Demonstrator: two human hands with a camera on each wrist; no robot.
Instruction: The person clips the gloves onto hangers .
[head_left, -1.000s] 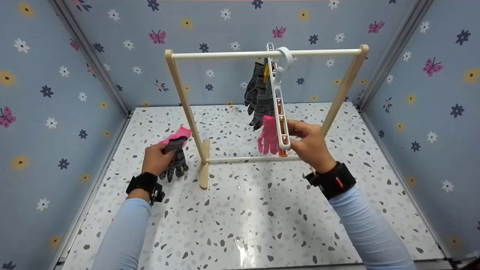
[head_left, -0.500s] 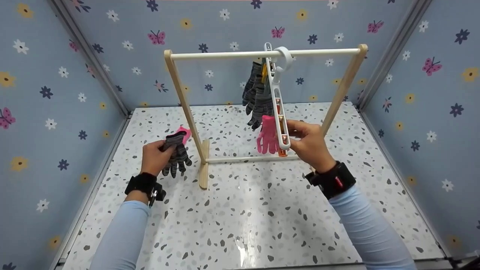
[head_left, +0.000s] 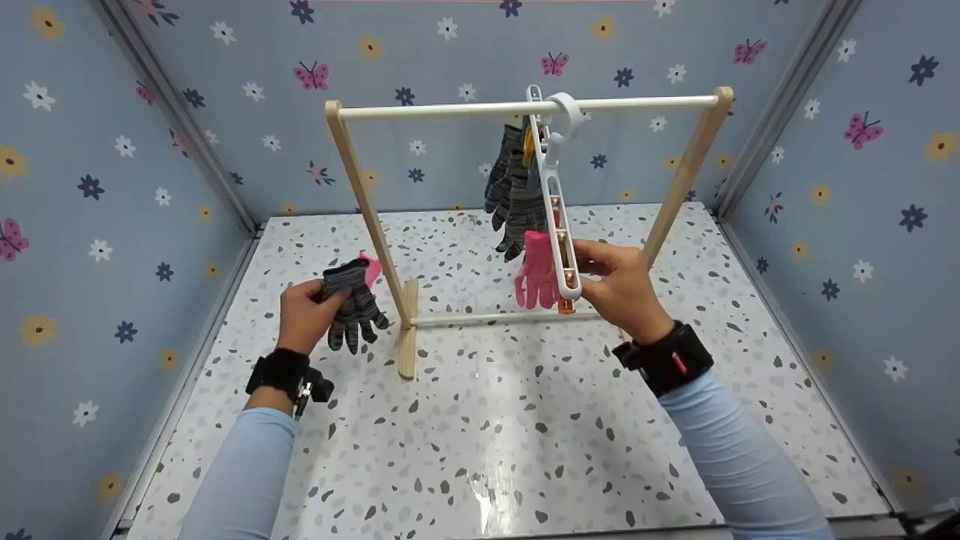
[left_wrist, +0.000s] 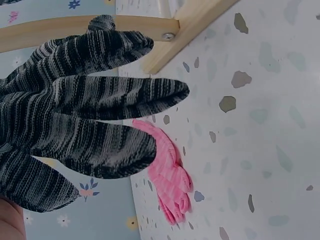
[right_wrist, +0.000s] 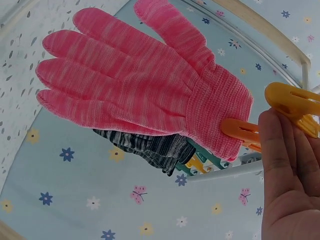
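Note:
In the head view, my left hand point(head_left: 306, 315) pinches a black-and-grey striped knit glove point(head_left: 354, 300) near its cuff, its fingers dangling to the right. A pink glove point(left_wrist: 170, 175) lies on the table beyond it, partly covered in the head view. My right hand point(head_left: 619, 285) is at the near end of a white hanger point(head_left: 555, 202), its fingers on a yellow clip point(right_wrist: 292, 102); the thumb is hidden in the right wrist view. Beside that clip, an orange clip point(right_wrist: 240, 130) holds another pink glove point(right_wrist: 135, 80) by the cuff. Several striped gloves point(head_left: 517, 195) hang toward the hanger's far end.
The hanger hooks over the white top bar point(head_left: 450, 111) of a wooden-ended rack point(head_left: 364, 199). One rack foot point(head_left: 407, 352) stands just right of my left hand. The speckled table point(head_left: 480, 435) is enclosed by patterned walls point(head_left: 262, 67).
My left hand has lifted the striped glove slightly and turned it, so it spreads out more to the right. My right hand and the hanger have hardly moved.

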